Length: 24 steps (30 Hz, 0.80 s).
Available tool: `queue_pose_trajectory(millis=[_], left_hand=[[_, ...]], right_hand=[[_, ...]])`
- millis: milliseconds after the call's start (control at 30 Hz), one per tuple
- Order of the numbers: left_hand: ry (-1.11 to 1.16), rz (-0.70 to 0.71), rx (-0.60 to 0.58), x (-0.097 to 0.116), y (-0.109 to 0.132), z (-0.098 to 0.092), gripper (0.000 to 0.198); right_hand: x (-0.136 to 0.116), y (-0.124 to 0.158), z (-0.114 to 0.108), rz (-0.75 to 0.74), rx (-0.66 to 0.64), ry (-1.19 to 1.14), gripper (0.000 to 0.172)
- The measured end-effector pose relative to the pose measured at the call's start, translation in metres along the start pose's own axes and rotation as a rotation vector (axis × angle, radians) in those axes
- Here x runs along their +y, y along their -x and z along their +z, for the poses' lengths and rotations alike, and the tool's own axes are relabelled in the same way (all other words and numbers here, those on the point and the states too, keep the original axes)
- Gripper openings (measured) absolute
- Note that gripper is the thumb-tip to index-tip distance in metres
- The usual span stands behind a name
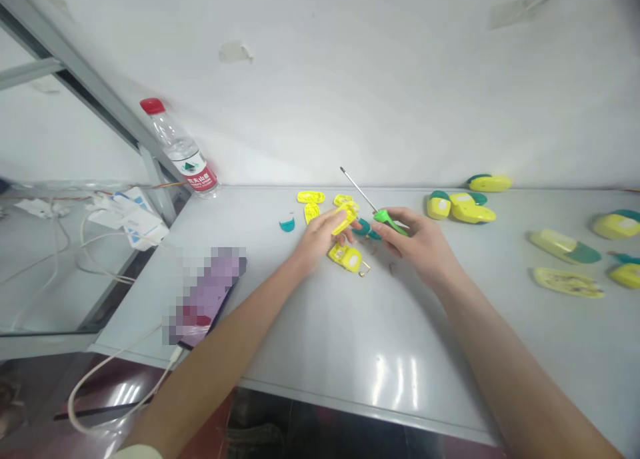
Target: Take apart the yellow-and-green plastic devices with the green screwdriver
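Note:
My left hand (320, 236) is closed on a yellow plastic shell (345, 218), held just above the table. In my right hand (417, 239) is a screwdriver (385, 219) with a green handle, its metal shaft pointing up and to the left. Below my left hand lies a yellow housing (345, 257) with a small metal piece (365, 269) at its right end. Behind it are more yellow shells (311, 197), and a teal cap (287, 225) sits to the left. Some teal parts (367, 229) between my hands are partly hidden by my fingers.
Several yellow-and-teal units (473, 209) lie at the back right, with more (565, 246) along the right side. At the left are a phone (220, 286) on a white cable (75, 392) and a red-capped bottle (185, 152) against the wall. The grey table (320, 339) meets the wall behind.

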<state>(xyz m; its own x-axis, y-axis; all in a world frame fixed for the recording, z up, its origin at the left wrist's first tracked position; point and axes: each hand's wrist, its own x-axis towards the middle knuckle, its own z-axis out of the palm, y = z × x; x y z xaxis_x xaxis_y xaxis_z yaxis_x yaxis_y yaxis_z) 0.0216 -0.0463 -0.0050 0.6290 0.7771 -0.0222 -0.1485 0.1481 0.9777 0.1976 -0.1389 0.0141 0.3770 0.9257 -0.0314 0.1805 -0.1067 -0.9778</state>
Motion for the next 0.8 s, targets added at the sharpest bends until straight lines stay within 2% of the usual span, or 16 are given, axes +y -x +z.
queue_pose_trajectory(millis=[133,267,400,533,800], left_hand=[[0.206,-0.041,0.16,0.006,-0.008,-0.01,0.053],[0.231,-0.083,0.231,0.007,-0.012,-0.017,0.064],[0.246,-0.088,0.228,0.005,-0.013,-0.019,0.064],[0.291,-0.07,0.224,0.003,-0.013,-0.019,0.056],[0.239,-0.064,0.22,0.004,-0.012,-0.017,0.057]], right_hand=[[-0.003,-0.001,-0.012,0.062,0.04,0.033,0.055],[-0.005,-0.003,-0.025,0.048,0.03,0.028,0.055],[-0.005,-0.004,-0.033,-0.014,0.013,-0.006,0.052],[-0.01,-0.001,-0.037,0.006,-0.045,0.129,0.043],[-0.011,-0.001,-0.036,0.017,-0.046,0.18,0.045]])
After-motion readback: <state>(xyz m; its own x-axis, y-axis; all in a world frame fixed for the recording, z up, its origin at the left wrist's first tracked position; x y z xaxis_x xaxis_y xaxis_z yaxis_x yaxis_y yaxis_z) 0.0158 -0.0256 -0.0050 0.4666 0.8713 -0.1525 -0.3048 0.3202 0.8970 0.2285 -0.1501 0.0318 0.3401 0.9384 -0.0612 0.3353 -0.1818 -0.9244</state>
